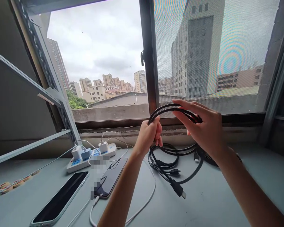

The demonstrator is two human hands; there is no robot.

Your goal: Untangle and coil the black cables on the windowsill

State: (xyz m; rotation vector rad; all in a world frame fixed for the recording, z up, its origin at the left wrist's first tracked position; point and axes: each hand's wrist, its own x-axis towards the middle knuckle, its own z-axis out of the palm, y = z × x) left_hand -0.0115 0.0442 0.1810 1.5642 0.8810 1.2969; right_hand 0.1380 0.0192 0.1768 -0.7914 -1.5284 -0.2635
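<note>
A black HDMI cable [165, 108] is looped in a loose coil above the table, in front of the window. My left hand [148, 132] is closed in a fist around the coil's left side. On the other side my right hand [201, 126] grips the loops between thumb and fingers, its fingertips reaching forward over the top. One HDMI plug [177, 188] hangs or rests low, below the hands; whether it touches the table I cannot tell. Behind it another coiled black cable [168, 164] lies on the table, with a plug [175, 172] pointing right. More black cable is partly hidden behind my right hand and wrist.
Two phones, one [61, 200] at front left and one [112, 176] beside my left forearm, lie on the table [203, 208]. A power strip [92, 159] with white chargers stands behind them. White charging cable [153, 189] curves across the middle. A metal rack [61, 101] rises at left.
</note>
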